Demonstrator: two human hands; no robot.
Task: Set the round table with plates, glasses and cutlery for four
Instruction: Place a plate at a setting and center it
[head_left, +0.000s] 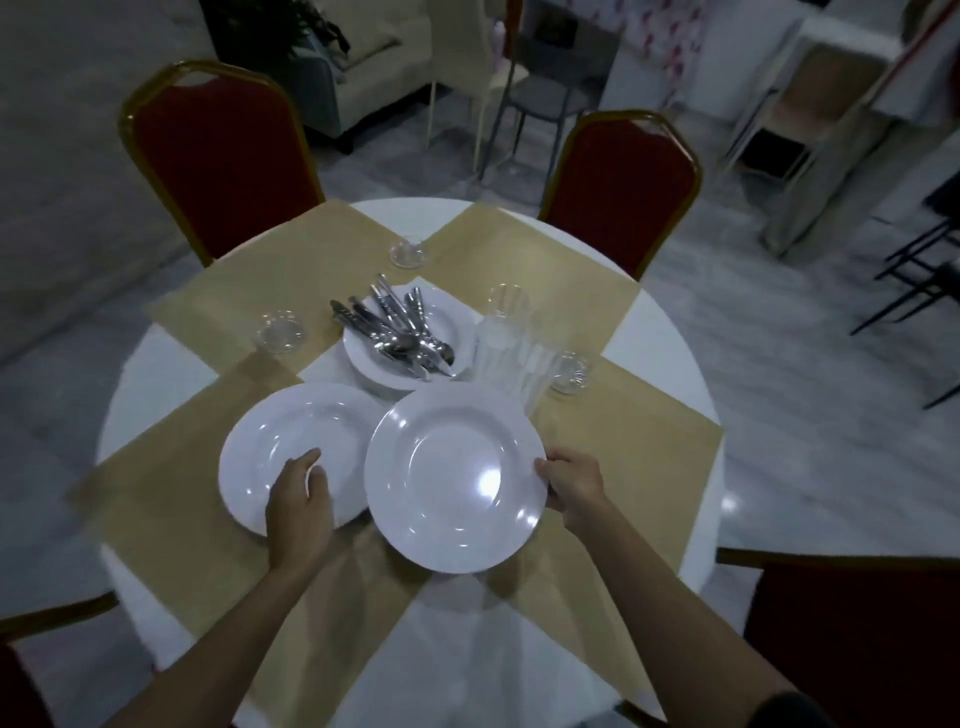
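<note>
The round white table (670, 364) carries tan placemats (613, 441). My left hand (300, 506) grips the near edge of a white plate (280, 436) on the left. My right hand (574, 491) holds the right rim of a second white plate (452, 478), which is lifted and overlaps the first. Behind them a stack of plates (452, 317) bears a pile of cutlery (400, 327). Tall stacked glasses (506, 353) stand to its right. Small glass dishes sit at the left (278, 332), the far middle (408, 253) and the right (570, 371).
Red chairs with gold frames stand at the far left (218, 156), far right (618, 182), near right (857, 644) and near left (21, 675). A sofa (374, 57) and more chairs stand beyond on the grey floor.
</note>
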